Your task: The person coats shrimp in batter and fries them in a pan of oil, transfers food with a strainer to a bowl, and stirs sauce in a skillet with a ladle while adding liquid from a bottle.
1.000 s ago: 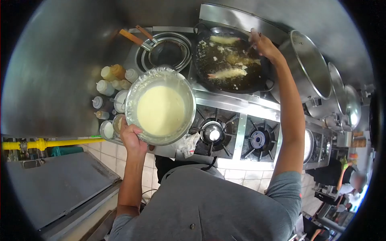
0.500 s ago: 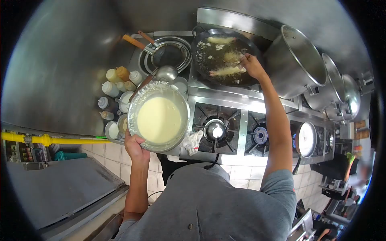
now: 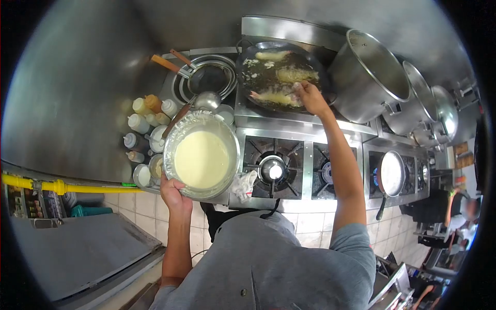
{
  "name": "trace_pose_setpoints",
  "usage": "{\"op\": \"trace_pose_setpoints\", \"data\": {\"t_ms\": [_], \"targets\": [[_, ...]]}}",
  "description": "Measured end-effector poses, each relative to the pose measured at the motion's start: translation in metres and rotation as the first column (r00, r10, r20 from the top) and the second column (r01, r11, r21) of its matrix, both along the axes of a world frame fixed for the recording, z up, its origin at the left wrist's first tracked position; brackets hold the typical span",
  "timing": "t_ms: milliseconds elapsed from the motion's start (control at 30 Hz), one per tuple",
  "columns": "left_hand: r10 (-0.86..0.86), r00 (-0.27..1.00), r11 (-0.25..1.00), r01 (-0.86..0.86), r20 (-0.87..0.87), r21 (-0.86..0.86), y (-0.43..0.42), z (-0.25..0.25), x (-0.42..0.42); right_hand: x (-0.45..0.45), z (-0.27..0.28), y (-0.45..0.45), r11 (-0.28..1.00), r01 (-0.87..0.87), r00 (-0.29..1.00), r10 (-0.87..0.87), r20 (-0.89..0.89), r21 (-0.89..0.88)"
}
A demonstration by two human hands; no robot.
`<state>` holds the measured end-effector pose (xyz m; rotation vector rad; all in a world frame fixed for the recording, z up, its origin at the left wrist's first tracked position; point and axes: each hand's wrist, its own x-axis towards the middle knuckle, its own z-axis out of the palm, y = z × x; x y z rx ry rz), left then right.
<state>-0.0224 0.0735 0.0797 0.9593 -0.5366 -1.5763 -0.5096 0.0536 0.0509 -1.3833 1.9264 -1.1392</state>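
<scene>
My left hand (image 3: 177, 193) grips the near rim of a metal bowl (image 3: 233, 173) of pale yellow batter (image 3: 201, 159). The bowl is held at the counter's front edge. My right hand (image 3: 310, 96) is low over a wide black wok (image 3: 262, 78) of hot oil, fingers pinched together at the right end of a battered shrimp (image 3: 274, 98). Something whitish shows at the fingertips, but I cannot make it out. A second battered shrimp (image 3: 297, 75) bubbles just beyond the hand, and another battered shrimp (image 3: 273, 56) floats near the far rim. Loose batter bits drift at the left.
Large steel pots (image 3: 361, 77) stand right of the wok. In front are burners (image 3: 274, 168), a white cloth (image 3: 244, 186) and a frying pan (image 3: 391, 173). Strainers (image 3: 209, 77), a ladle (image 3: 207, 100) and squeeze bottles (image 3: 138, 123) crowd the left. Other people are at far right.
My right hand has moved slightly left and nearer me across the wok. The middle shrimp looks larger and more spread out. My left hand still holds the bowl; the view has shifted a little.
</scene>
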Motion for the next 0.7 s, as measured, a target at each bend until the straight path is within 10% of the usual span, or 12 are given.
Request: {"op": "trace_pose_setpoints", "data": {"t_ms": [133,333,700], "targets": [[-0.026,1.000,1.000,0.026,-0.012,0.003,0.001,-0.003,-0.001,0.027,-0.007,0.006,0.999,0.044,0.994,-0.042,0.104,-0.020],[-0.014,0.999,1.000,0.014,0.035,-0.015,0.002,-0.003,-0.004,0.069,-0.004,0.013,0.956,0.135,0.935,-0.209,-0.286,-0.260],[-0.003,0.999,1.000,0.003,0.044,-0.006,0.000,-0.003,-0.005,0.073,-0.008,0.011,0.990,0.074,0.987,-0.089,-0.132,-0.119]]}}
